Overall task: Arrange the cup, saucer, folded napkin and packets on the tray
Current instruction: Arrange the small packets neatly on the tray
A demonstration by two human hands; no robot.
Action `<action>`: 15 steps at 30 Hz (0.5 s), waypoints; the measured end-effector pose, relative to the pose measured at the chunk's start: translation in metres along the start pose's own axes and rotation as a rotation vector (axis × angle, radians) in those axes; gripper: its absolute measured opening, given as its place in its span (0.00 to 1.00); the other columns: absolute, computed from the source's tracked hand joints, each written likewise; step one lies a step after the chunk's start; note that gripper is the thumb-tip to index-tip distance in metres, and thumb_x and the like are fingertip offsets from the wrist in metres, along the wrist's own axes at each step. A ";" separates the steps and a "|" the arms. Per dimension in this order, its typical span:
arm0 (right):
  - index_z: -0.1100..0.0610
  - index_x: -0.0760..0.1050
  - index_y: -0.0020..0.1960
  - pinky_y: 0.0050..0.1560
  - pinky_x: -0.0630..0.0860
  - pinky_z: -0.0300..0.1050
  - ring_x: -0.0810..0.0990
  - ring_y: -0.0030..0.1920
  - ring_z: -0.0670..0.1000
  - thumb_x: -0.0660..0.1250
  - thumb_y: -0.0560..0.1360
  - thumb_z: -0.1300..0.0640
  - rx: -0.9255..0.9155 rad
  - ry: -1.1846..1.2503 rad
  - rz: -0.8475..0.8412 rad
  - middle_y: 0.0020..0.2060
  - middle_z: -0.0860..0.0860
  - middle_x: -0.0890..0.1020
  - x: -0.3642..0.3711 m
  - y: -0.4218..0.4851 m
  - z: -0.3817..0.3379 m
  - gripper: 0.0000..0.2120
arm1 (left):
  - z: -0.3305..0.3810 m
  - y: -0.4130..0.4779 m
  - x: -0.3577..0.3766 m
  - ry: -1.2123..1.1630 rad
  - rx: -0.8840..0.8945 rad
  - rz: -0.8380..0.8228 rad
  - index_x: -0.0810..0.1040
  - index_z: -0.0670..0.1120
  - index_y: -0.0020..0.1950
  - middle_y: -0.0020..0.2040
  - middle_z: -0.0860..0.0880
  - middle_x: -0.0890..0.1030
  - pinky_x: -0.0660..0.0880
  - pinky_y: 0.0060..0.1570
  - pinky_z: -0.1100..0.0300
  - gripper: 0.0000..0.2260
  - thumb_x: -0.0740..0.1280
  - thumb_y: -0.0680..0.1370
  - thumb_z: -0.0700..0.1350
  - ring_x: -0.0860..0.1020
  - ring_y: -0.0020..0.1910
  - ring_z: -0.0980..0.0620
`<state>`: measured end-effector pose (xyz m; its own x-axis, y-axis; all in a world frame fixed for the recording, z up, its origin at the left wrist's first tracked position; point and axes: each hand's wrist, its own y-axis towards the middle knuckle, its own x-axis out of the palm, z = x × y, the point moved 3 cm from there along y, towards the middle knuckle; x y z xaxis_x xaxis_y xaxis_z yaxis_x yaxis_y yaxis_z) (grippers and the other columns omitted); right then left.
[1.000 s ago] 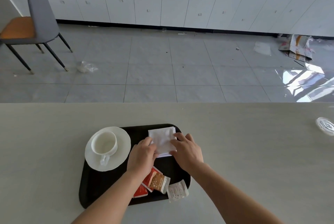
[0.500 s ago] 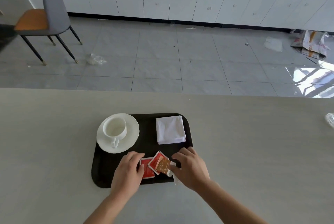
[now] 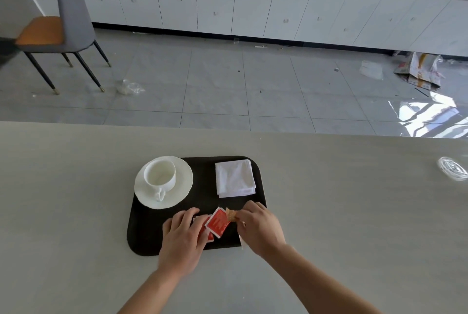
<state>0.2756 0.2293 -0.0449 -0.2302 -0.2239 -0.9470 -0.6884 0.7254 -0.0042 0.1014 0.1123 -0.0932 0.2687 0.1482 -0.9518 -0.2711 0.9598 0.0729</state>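
A black tray (image 3: 147, 235) lies on the pale table. At its back left a white cup (image 3: 160, 174) stands on a white saucer (image 3: 182, 187), handle toward me. A folded white napkin (image 3: 235, 178) lies flat at the tray's back right. Red packets (image 3: 216, 223) overlap at the tray's front. My left hand (image 3: 182, 240) rests fingers-down on the leftmost red packet. My right hand (image 3: 260, 228) pinches a brown packet (image 3: 231, 214) at the right of the pile; a white packet edge (image 3: 240, 240) shows under that hand.
A clear plastic lid (image 3: 452, 168) lies at the table's far right. Beyond the table's far edge are a tiled floor, a grey and orange chair (image 3: 60, 27), white cabinets and scattered litter.
Both hands left the napkin and came down to the packets at the tray's front. Since half a second ago they have shifted only slightly over the packets.
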 end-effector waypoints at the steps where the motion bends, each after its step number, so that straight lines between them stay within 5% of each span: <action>1: 0.54 0.83 0.45 0.33 0.77 0.47 0.78 0.41 0.51 0.67 0.75 0.58 0.000 0.007 0.036 0.42 0.48 0.79 -0.002 0.000 0.003 0.06 | 0.000 0.000 0.000 0.002 -0.003 -0.004 0.72 0.58 0.62 0.64 0.54 0.74 0.70 0.59 0.49 0.19 0.48 0.79 0.61 0.71 0.62 0.50; 5: 0.57 0.83 0.42 0.30 0.77 0.47 0.79 0.41 0.53 0.71 0.69 0.67 -0.037 0.001 0.048 0.43 0.50 0.81 -0.007 0.004 0.019 0.07 | 0.000 0.001 0.000 -0.016 -0.033 -0.021 0.73 0.58 0.62 0.63 0.54 0.74 0.69 0.60 0.49 0.17 0.54 0.77 0.61 0.72 0.62 0.50; 9: 0.56 0.84 0.48 0.41 0.80 0.46 0.81 0.46 0.54 0.68 0.67 0.72 -0.013 0.115 0.085 0.49 0.48 0.85 -0.014 -0.003 0.027 0.16 | 0.000 0.002 0.000 -0.028 -0.053 -0.023 0.74 0.59 0.60 0.62 0.56 0.74 0.67 0.60 0.49 0.16 0.56 0.76 0.61 0.71 0.62 0.51; 12: 0.51 0.84 0.50 0.43 0.79 0.43 0.80 0.49 0.49 0.70 0.71 0.62 0.074 0.205 0.136 0.48 0.44 0.83 -0.020 -0.024 0.035 0.10 | -0.001 0.003 0.001 -0.028 -0.058 -0.023 0.74 0.60 0.60 0.62 0.56 0.73 0.66 0.60 0.49 0.15 0.57 0.76 0.60 0.70 0.62 0.52; 15: 0.47 0.82 0.53 0.47 0.76 0.40 0.77 0.51 0.46 0.71 0.70 0.44 0.011 0.143 -0.047 0.49 0.42 0.80 -0.019 -0.049 0.036 0.14 | -0.002 0.002 0.002 -0.025 -0.062 -0.020 0.74 0.60 0.60 0.62 0.56 0.73 0.66 0.60 0.49 0.15 0.57 0.76 0.61 0.70 0.62 0.51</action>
<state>0.3385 0.2220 -0.0381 -0.2938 -0.3476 -0.8904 -0.6933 0.7188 -0.0519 0.0997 0.1142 -0.0955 0.2976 0.1362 -0.9449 -0.3220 0.9461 0.0349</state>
